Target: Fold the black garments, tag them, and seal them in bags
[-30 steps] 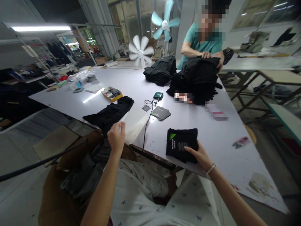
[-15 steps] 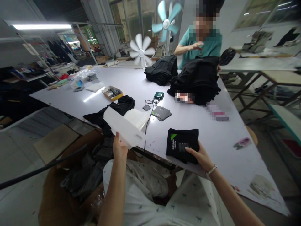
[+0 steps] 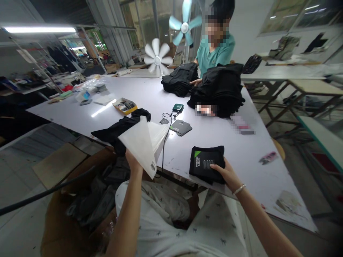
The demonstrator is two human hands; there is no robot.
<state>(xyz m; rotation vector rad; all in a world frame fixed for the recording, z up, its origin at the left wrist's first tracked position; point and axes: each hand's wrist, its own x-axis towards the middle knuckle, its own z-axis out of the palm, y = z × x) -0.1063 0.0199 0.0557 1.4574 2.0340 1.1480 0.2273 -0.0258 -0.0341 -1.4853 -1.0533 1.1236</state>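
My left hand [image 3: 134, 165] is closed on a white plastic bag [image 3: 140, 144], which tilts up at the near table edge and partly hides the fingers. More white bags [image 3: 160, 131] lie in a pile just behind it. My right hand [image 3: 227, 174] grips the right side of a folded black headgear [image 3: 192, 171], thumb on top. On the headgear's front is a dark card [image 3: 205, 161] with a green corner, lettered "ACTOR'S HEADGEAR". To the left of the bags lies a crumpled black cloth [image 3: 115, 130].
Loose dark cards [image 3: 181, 127] and a green device [image 3: 178, 107] with a black cable lie mid-table. Two stacks of black cloth [image 3: 218, 89] stand farther back, near a co-worker [image 3: 215, 53]. A yellow box [image 3: 124, 106] and thread snips [image 3: 268, 157] are also on the table [image 3: 150, 96].
The bag in my left hand has turned, its printed corner now pointing down. My right hand stays on the headgear. The co-worker leans in, a hand lowered between the stacks.
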